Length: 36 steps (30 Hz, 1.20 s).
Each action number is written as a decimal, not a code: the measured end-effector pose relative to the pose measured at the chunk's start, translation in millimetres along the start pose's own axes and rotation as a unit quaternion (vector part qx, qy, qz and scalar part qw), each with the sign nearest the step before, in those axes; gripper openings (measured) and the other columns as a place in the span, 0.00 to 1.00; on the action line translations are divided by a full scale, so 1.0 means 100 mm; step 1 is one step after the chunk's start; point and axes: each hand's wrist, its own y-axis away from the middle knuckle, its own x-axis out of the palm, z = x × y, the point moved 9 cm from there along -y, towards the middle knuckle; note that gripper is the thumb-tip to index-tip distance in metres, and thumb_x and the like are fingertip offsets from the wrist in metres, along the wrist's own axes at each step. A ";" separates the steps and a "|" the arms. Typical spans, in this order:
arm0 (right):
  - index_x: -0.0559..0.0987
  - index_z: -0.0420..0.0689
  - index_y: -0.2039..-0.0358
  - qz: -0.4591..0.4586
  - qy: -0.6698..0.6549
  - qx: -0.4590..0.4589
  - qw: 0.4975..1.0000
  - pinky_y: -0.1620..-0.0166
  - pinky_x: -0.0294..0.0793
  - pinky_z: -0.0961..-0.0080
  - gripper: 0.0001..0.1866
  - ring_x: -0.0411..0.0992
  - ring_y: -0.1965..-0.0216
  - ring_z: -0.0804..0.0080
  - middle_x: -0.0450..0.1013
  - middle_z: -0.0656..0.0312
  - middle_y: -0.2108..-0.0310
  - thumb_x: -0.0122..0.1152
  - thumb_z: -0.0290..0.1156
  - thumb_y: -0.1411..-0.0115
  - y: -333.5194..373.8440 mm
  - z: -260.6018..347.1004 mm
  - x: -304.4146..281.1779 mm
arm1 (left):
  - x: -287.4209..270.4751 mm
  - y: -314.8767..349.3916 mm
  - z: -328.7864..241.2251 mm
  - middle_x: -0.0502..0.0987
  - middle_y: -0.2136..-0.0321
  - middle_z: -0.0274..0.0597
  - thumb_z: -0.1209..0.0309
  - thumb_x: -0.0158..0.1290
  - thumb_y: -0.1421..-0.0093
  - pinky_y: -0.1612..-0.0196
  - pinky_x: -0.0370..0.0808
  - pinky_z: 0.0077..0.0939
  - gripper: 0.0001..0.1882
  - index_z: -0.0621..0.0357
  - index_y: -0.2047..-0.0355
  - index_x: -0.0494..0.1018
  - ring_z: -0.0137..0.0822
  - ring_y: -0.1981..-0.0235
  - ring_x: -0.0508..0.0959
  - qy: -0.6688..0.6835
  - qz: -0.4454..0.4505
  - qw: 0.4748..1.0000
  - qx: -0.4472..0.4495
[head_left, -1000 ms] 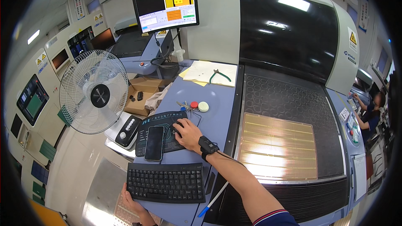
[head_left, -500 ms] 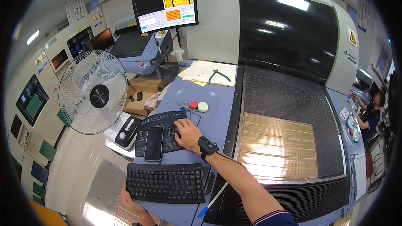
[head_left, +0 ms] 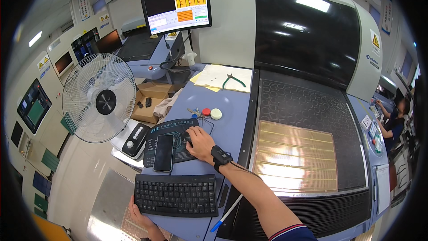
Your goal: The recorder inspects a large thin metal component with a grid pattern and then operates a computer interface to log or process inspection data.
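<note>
My right hand [head_left: 200, 143] is curled over a black computer mouse [head_left: 187, 139], which it mostly covers. The mouse rests on a dark printed mouse pad [head_left: 155, 151]. A black phone [head_left: 163, 153] lies on the pad, left of that hand. Nearer to me is a black keyboard [head_left: 176, 195], reaching past the table's left edge. My left hand [head_left: 141, 218] grips the keyboard's near left corner, with part of its fingers hidden below. On the monitor [head_left: 176, 6], a yellow picture with several framed shapes fills the upper right of the screen.
A machine bed [head_left: 312, 102] on the right carries a shiny copper-coloured panel [head_left: 296, 156]. Green-handled cutters [head_left: 233, 81] lie on papers at the back. Keys [head_left: 196, 112] and round caps [head_left: 216, 114] sit beyond the pad. A fan [head_left: 99, 98] stands left. Another person [head_left: 394, 120] is far right.
The monitor's upper-right picture has switched from one framed yellow block with dots to a row of yellow shapes. Both hands stay where they were.
</note>
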 end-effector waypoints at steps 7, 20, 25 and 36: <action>0.72 0.35 0.50 0.008 0.007 0.002 1.000 0.39 0.70 0.61 0.23 0.69 0.45 0.51 0.71 0.48 0.48 0.62 0.28 0.46 -0.02 0.02 -0.01 | 0.00 -0.01 0.01 0.76 0.47 0.52 0.66 0.38 0.29 0.39 0.67 0.35 0.25 0.72 0.43 0.72 0.41 0.47 0.74 0.007 0.004 1.000 0.000; 0.78 0.41 0.52 0.014 -0.023 -0.047 0.999 0.42 0.73 0.60 0.20 0.70 0.46 0.51 0.72 0.50 0.48 0.63 0.29 0.46 0.00 0.06 0.00 | 0.05 0.02 -0.14 0.77 0.50 0.51 0.67 0.39 0.30 0.41 0.68 0.34 0.23 0.73 0.46 0.74 0.40 0.49 0.75 -0.001 -0.003 1.000 0.013; 0.78 0.41 0.51 0.032 -0.021 -0.044 0.998 0.42 0.73 0.60 0.20 0.71 0.44 0.51 0.72 0.50 0.47 0.63 0.30 0.45 0.00 0.07 0.01 | 0.03 0.00 -0.08 0.77 0.51 0.51 0.67 0.39 0.30 0.41 0.68 0.33 0.23 0.73 0.46 0.74 0.40 0.49 0.75 0.013 0.000 1.000 0.013; 0.77 0.41 0.51 0.027 -0.040 -0.060 0.997 0.41 0.73 0.60 0.18 0.70 0.44 0.52 0.71 0.50 0.47 0.61 0.29 0.43 0.00 0.09 0.00 | 0.04 0.00 -0.01 0.77 0.51 0.50 0.68 0.39 0.30 0.42 0.68 0.33 0.23 0.74 0.46 0.74 0.39 0.50 0.75 0.040 0.005 0.999 0.022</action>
